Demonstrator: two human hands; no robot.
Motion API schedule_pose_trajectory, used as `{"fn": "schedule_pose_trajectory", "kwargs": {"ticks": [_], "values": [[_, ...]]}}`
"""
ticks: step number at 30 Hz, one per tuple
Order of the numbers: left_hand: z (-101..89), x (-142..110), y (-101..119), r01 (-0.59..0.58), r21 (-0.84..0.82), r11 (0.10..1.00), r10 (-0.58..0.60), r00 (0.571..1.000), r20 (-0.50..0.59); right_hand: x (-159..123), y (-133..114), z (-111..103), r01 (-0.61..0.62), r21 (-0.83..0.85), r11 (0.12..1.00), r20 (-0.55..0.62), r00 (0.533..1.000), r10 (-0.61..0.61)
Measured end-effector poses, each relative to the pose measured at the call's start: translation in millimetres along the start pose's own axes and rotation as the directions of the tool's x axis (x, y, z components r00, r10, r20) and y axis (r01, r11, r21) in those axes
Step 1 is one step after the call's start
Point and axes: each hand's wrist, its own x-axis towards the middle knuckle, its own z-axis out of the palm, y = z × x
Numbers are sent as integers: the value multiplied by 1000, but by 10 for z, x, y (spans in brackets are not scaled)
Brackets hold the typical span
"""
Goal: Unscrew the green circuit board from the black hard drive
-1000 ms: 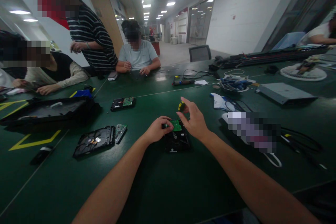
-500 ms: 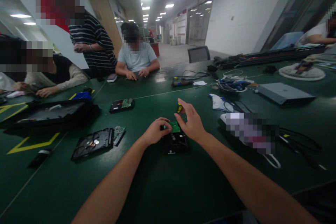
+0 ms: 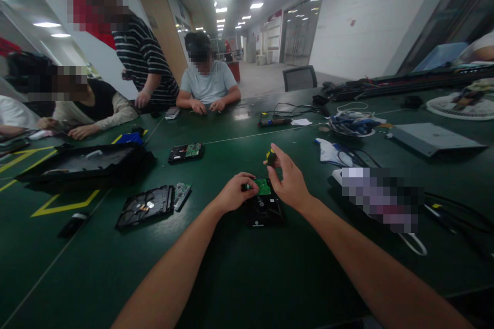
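Note:
A black hard drive (image 3: 264, 215) with a green circuit board (image 3: 264, 187) lies flat on the dark green table in front of me. My left hand (image 3: 238, 191) is closed at the drive's far left, fingers curled over its edge and thumb by the board. Above the drive's far right corner, my right hand (image 3: 287, 177) grips a short yellow-and-black screwdriver (image 3: 270, 157) between thumb and fingers. The screwdriver's tip cannot be made out.
To the left lie an opened drive (image 3: 144, 206), a loose circuit board (image 3: 182, 195), another drive (image 3: 186, 152) and a black tray (image 3: 87, 160). A pouch (image 3: 380, 198), cables and a grey metal box (image 3: 436, 139) are on the right. Several people sit or stand across the table.
The view has swung slightly left. My right hand has lifted and turned the screwdriver a little, while my left hand stays at the drive. The standing person has lowered a hand.

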Motion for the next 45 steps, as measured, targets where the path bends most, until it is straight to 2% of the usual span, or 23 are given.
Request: {"fn": "schedule_pose_trajectory", "kwargs": {"ticks": [7,13,25,35,41,45], "values": [[1,-3,2,24,-4,1000,-24,1000,6,18,-9,-33,29,-46,999,-25,999,-30],[-3,0,26,33,-19,999,-32,999,16,12,-43,-40,17,-6,1000,13,1000,-17],[-3,-6,32,40,-2,999,-40,999,12,-5,-36,-11,13,2,1000,-19,1000,-13],[-4,-1,26,33,-6,999,-33,999,10,-23,-23,1,5,37,999,4,1000,-5],[1,4,-1,27,10,1000,-27,999,21,-2,-28,-16,44,-15,999,-22,999,-44],[16,10,-19,16,8,1000,-16,1000,5,-17,-22,-13,-3,-2,1000,2,1000,3]]}}
